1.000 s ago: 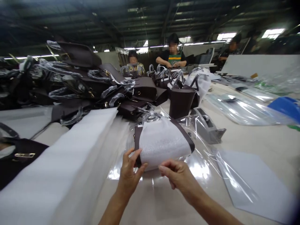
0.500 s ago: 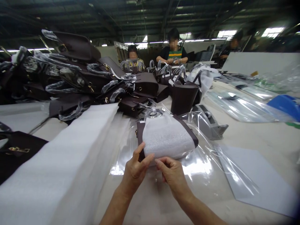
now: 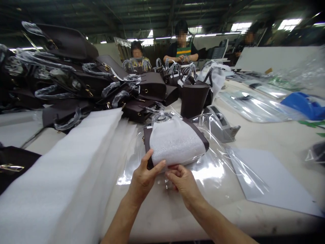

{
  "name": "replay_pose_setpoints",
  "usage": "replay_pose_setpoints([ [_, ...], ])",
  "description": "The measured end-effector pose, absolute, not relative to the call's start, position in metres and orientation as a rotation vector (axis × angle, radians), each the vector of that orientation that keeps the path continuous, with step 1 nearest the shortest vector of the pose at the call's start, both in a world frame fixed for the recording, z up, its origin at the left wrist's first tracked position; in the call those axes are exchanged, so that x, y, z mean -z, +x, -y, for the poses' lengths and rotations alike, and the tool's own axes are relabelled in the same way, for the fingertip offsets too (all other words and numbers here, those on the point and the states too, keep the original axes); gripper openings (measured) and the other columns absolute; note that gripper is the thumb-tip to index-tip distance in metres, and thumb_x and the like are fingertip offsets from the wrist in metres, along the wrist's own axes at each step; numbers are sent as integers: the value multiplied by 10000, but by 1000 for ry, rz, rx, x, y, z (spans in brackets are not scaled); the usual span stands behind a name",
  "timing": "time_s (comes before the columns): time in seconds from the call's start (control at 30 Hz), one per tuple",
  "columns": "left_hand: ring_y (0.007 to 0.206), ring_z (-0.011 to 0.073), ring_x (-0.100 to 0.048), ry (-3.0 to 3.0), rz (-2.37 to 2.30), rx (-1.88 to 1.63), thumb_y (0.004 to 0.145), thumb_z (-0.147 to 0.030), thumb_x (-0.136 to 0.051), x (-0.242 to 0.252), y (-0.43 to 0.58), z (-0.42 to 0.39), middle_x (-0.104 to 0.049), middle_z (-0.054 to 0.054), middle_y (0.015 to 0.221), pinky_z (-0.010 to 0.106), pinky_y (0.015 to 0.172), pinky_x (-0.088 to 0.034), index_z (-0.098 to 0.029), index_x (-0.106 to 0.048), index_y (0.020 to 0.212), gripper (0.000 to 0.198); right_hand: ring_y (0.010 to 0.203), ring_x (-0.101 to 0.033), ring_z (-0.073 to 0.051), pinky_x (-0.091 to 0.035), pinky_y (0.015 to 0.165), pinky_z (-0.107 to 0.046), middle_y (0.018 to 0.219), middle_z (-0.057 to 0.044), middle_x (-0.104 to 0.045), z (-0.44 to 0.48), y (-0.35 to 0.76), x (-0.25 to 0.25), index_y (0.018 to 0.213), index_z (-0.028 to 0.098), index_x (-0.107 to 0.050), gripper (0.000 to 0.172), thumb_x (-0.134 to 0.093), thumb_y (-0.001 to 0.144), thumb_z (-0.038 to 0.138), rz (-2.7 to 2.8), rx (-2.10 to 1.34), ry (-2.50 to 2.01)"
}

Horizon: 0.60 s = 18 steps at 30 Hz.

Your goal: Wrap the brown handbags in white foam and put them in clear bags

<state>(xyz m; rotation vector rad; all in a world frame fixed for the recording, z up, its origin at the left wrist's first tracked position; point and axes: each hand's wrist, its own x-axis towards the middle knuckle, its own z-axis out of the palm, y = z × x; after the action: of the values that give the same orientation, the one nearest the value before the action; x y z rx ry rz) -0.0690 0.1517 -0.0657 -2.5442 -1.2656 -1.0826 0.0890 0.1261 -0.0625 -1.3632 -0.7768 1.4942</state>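
- Because white wrap [image 3: 176, 142] covers most of its upper side, the bag [image 3: 198, 131] shows in the head view mainly as brown strips along its sides; it lies on clear plastic [image 3: 209, 171] on the table, just beyond the person's hands.
- The left hand [image 3: 143, 177] sets thumb and index finger, spread apart, at the near left corner; its other fingers are mostly hidden, so how firmly it grasps cannot be told.
- The right hand [image 3: 184, 183] has thumb and index fingertips pinched together at the near edge; what lies between them cannot be made out.
- A second brown bag [image 3: 19, 164] is cut off at the left edge, a plastic-covered dark thing [image 3: 319, 152] at the right.
- Counted: one grey device [image 3: 220, 124], one pale board [image 3: 269, 178], one blue thing [image 3: 303, 105] and three people [image 3: 180, 52] behind.
- The piled bags [image 3: 73, 76] and layered white sheets [image 3: 68, 159] overlap too much to count.
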Motion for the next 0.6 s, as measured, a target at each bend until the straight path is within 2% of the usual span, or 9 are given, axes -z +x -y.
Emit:
replay_pose_setpoints([
  [0.07, 1056, 194, -549, -2544, 1245, 1101, 823, -84, -499, 65, -69, -152, -303, 64, 1368, 240, 730, -535, -297, -579, 1099, 358, 400, -367, -40, -274, 357, -169, 604, 25, -559, -127, 91, 66, 810, 123, -600, 310, -695, 609, 339, 778, -1476, -1376],
  [0.13, 1009, 172, -567, -2543, 1254, 1101, 830, -105, -501, 64, -68, -151, -308, 64, 1364, 239, 727, -534, -297, -578, 1100, 340, 385, -353, -42, -260, 350, -177, 568, 27, -542, -130, 92, 69, 756, 120, -608, 293, -699, 604, 353, 785, -1449, -1387],
  [0.2, 841, 109, -593, -2548, 1298, 1083, 840, -132, -500, 63, -68, -151, -325, 63, 1356, 221, 677, -530, -302, -585, 1094, 318, 372, -341, -42, -253, 345, -186, 554, 27, -540, -133, 91, 71, 727, 122, -613, 286, -700, 600, 363, 783, -1430, -1393],
  [0.3, 668, 48, -543, -2549, 1329, 1055, 850, -149, -487, 63, -67, -150, -340, 52, 1348, 199, 605, -510, -317, -591, 1088, 309, 362, -338, -45, -246, 337, -193, 569, 20, -555, -136, 87, 75, 715, 130, -611, 287, -680, 614, 389, 750, -1416, -1417],
  [0.5, 788, 82, -569, -2534, 1283, 1083, 825, -106, -527, 63, -65, -151, -357, 70, 1319, 205, 655, -515, -297, -599, 1072, 320, 341, -352, -63, -250, 332, -200, 456, 38, -491, -139, 80, 90, 625, 149, -548, 279, -635, 658, 412, 733, -1407, -1484],
  [0.6, 916, 131, -577, -2528, 1254, 1088, 816, -99, -540, 62, -64, -152, -353, 73, 1318, 227, 705, -524, -288, -595, 1073, 323, 332, -374, -73, -267, 333, -199, 414, 43, -464, -135, 82, 91, 573, 158, -506, 239, -623, 666, 345, 794, -1417, -1508],
])
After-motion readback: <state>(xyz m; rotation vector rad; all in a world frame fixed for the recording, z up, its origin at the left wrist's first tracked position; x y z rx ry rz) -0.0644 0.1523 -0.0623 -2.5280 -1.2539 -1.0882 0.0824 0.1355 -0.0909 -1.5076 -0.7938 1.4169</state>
